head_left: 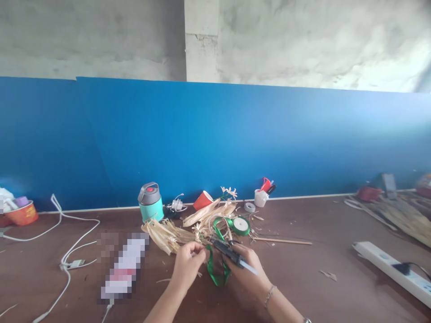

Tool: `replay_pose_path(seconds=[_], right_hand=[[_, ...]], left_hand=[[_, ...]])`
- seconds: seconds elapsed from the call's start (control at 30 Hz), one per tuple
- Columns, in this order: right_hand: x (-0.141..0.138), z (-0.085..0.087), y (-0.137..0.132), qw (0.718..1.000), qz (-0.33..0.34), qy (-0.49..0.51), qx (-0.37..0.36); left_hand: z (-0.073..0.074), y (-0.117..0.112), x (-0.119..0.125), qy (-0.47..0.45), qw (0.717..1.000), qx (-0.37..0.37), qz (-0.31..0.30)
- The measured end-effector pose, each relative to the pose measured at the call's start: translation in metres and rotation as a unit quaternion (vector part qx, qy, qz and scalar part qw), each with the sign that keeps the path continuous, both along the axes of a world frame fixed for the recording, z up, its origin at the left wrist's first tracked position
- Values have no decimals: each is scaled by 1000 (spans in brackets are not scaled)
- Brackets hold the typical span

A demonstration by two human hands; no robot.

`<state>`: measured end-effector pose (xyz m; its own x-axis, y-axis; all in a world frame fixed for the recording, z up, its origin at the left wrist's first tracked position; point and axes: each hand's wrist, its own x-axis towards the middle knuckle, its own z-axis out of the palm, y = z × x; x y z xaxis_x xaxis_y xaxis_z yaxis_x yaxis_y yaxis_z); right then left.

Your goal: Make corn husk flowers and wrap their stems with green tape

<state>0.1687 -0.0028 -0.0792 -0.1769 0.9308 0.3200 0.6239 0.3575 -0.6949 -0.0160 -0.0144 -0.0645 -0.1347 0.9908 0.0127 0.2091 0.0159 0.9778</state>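
My right hand is wrapped round a black hot glue gun. A pale glue stick sticks out of the gun's back end, and its front points up and left. My left hand is closed in a pinch just left of the gun's front; what sits between the fingertips is too small to make out. Between the hands a loop of green ribbon hangs down. Beyond them lie a spool of green ribbon, dried corn husks and small pale husk flowers.
A turquoise flask, a tipped orange cup, a tape roll and a white cup stand along the blue partition. A thin stick lies right. A power strip is far right; white cables run left.
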Motion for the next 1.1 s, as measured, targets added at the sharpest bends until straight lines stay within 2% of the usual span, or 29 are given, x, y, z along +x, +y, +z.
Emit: replay_pose_path(seconds=[0.1, 0.23, 0.33, 0.4, 0.47, 0.57, 0.63, 0.73, 0.83, 0.93, 1.0, 1.03, 1.07, 1.1], right_hand=[[9, 6, 2, 1000, -4, -10, 8], [37, 16, 11, 999, -9, -44, 2], [55, 22, 16, 995, -51, -80, -17], [58, 26, 14, 995, -45, -87, -6], [52, 30, 9, 994, -9, -103, 17], [43, 34, 4, 986, 11, -164, 37], [47, 35, 6, 976, -47, -214, 22], [69, 34, 14, 944, -154, -285, -53], [93, 30, 19, 909, -202, -345, -117], [97, 28, 18, 891, -247, -360, -127], [83, 28, 16, 900, -264, -338, -79], [72, 28, 15, 919, -250, -303, -37], [58, 29, 13, 950, -197, -244, -5], [43, 29, 12, 979, -108, -171, 8]], left_hand=[[4, -1, -1, 1, 1000, 4, 1], [6, 0, -4, 6, 1000, 9, 2], [5, 1, -4, 8, 1000, 11, 1], [5, 1, -3, 8, 1000, 13, 3], [5, 1, -3, 8, 1000, 15, 7], [6, 0, -3, 10, 1000, 17, 9], [6, 0, -4, 9, 1000, 18, 7], [6, 1, -5, 5, 1000, 18, 3], [5, 2, -5, -2, 1000, 15, 0], [5, 1, -4, -9, 1000, 13, -5], [5, 0, -3, -12, 1000, 13, -9], [6, 0, -2, -13, 1000, 12, -11], [6, 0, -2, -14, 1000, 12, -14], [6, -1, -1, -13, 1000, 11, -18]])
